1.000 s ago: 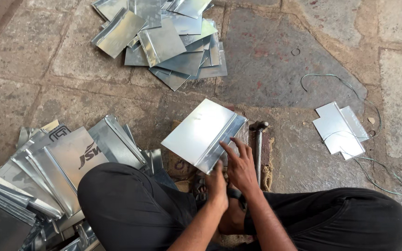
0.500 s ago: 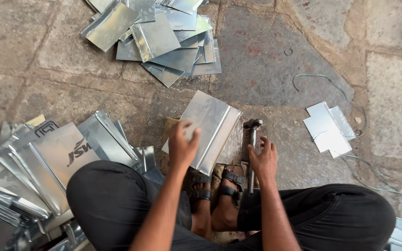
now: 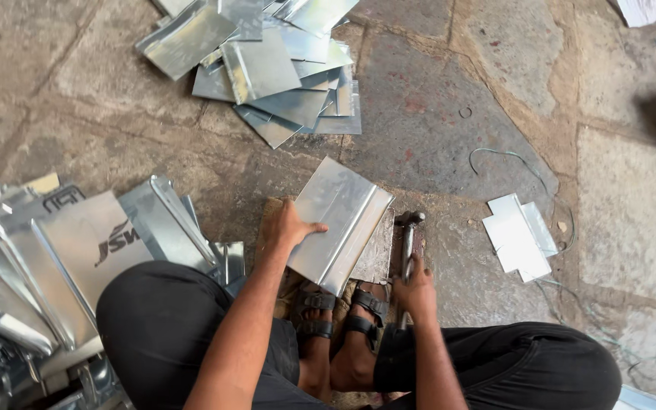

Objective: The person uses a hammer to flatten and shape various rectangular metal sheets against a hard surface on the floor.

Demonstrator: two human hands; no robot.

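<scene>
Your left hand [image 3: 291,228] lies flat on the left edge of a folded metal sheet [image 3: 337,220], fingers spread, pressing it down on a block [image 3: 377,250] on the stone floor [image 3: 434,129] just ahead of your sandalled feet [image 3: 339,319]. Your right hand [image 3: 417,288] is closed around the handle of a hammer [image 3: 406,243] (its head rests just right of the sheet). A heap of bent sheets [image 3: 267,61] lies toward the floor's far edge, a stack [image 3: 47,266] sits by your left knee, and two small flat pieces [image 3: 519,237] lie to the right beside a loose wire [image 3: 510,156].
</scene>
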